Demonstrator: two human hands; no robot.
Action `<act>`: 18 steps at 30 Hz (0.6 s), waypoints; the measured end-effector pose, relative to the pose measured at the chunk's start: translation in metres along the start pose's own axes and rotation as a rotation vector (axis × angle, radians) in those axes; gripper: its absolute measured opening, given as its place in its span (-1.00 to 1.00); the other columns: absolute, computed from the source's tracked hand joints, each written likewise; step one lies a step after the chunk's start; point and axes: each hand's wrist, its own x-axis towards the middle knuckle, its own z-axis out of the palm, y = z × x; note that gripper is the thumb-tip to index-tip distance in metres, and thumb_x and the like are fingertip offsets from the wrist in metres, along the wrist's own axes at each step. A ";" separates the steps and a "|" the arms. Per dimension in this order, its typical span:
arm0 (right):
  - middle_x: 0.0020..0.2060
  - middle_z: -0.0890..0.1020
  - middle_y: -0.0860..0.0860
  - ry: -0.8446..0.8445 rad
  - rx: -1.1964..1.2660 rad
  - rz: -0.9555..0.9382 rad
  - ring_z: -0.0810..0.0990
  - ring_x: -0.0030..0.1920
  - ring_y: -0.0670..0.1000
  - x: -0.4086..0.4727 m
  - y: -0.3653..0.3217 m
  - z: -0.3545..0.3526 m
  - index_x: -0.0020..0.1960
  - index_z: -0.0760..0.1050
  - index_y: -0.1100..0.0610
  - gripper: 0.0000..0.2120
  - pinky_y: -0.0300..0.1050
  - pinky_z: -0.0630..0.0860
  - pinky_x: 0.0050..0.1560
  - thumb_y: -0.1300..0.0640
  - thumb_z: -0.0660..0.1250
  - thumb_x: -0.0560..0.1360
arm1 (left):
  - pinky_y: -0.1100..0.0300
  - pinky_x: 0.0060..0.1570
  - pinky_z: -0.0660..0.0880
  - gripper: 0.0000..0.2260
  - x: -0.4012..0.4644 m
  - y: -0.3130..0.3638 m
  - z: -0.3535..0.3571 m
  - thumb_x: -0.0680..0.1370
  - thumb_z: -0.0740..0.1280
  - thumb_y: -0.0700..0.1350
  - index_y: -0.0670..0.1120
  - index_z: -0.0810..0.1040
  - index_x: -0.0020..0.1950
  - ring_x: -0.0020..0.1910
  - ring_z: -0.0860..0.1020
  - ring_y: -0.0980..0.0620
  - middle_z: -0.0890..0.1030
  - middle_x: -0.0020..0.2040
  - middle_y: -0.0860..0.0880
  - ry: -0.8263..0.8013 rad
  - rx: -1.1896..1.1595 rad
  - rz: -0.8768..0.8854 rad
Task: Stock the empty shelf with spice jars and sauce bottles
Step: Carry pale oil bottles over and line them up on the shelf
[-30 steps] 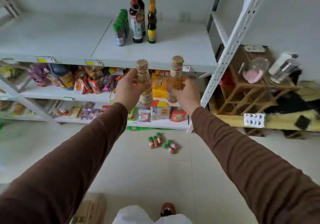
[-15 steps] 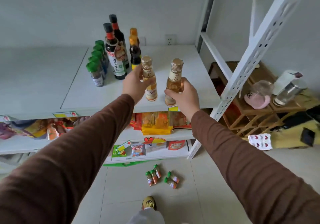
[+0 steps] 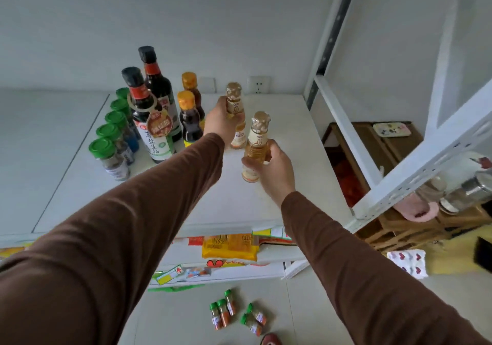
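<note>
My left hand (image 3: 221, 121) grips a small golden sauce bottle (image 3: 235, 110) over the white top shelf (image 3: 239, 203), just right of two orange-capped dark bottles (image 3: 189, 117). My right hand (image 3: 271, 170) holds a second golden bottle (image 3: 257, 142) nearer the shelf's front, its base at or just above the surface. Two tall dark soy bottles (image 3: 149, 115) and a row of green-capped spice jars (image 3: 113, 142) stand to the left. Several orange spice jars (image 3: 237, 312) lie on the floor below.
A white slotted upright (image 3: 415, 179) and diagonal brace frame the shelf's right end. Beyond it a wooden rack (image 3: 399, 222) holds a glass jar and a pink item. Lower shelves carry snack packets (image 3: 230, 246). A wall socket (image 3: 257, 85) sits behind the shelf.
Both hands have carried the golden bottles forward over the top shelf. The left bottle now sits deeper, beside the orange-capped pair; the right one has come down near the surface. The view has tilted up.
</note>
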 end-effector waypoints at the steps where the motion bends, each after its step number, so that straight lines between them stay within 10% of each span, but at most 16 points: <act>1: -0.08 0.68 -0.12 -0.013 0.007 -0.004 0.65 -0.05 -0.03 0.010 0.001 0.001 0.10 0.52 -0.02 -0.63 0.10 0.59 0.09 -0.04 0.53 0.35 | 0.19 -0.06 0.41 -0.71 0.011 0.000 0.004 0.54 0.40 -0.11 -0.11 0.46 0.21 -0.01 0.54 -0.01 0.62 0.08 -0.03 0.014 0.011 -0.013; 10: -0.11 0.65 -0.15 -0.105 0.045 -0.034 0.62 -0.08 -0.13 0.071 0.003 0.012 0.11 0.51 0.00 -0.67 -0.17 0.56 -0.03 0.03 0.51 0.40 | 0.19 -0.09 0.43 -0.76 0.070 0.000 0.017 0.58 0.35 -0.13 -0.11 0.44 0.22 -0.02 0.54 0.00 0.61 0.11 -0.05 0.140 0.031 -0.110; 18: -0.05 0.67 -0.13 -0.131 0.038 -0.081 0.65 -0.03 -0.06 0.098 0.002 0.035 0.17 0.49 -0.02 -0.60 0.01 0.61 0.10 -0.03 0.51 0.39 | 0.00 0.17 0.53 -0.75 0.086 -0.004 0.015 0.58 0.25 -0.16 -0.09 0.41 0.26 0.12 0.59 -0.11 0.62 0.14 -0.09 0.202 0.036 -0.111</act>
